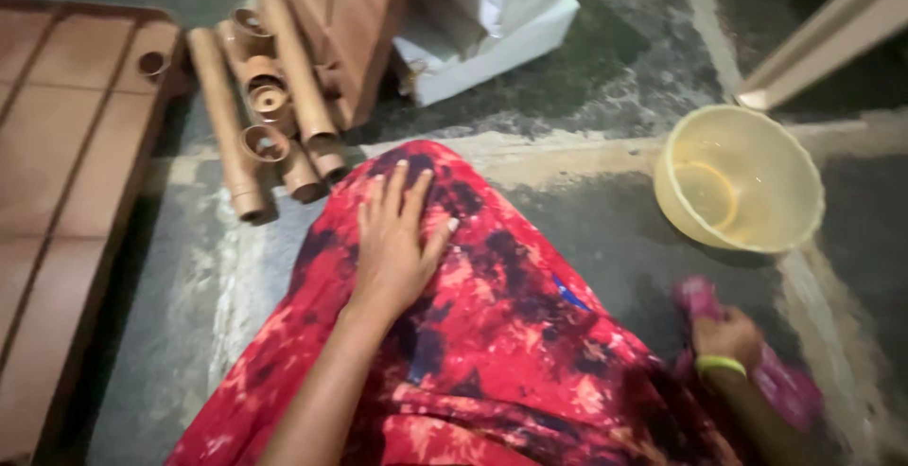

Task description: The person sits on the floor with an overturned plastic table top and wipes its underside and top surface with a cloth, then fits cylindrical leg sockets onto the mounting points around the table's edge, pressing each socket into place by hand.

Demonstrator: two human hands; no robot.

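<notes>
Pink cloth [785, 386] is gripped in the right hand [726, 335], pressed to the floor [605, 239] near its right edge. Left hand [397, 239] is laid flat, fingers spread, on the red patterned skirt [511, 334]. Yellow bowl [740, 180] is set just beyond the cloth; brown pipes [265, 97] are piled top left.

One head-worn camera looks steeply down, close over the person's lap. It faces forward across the floor [586, 229].
</notes>
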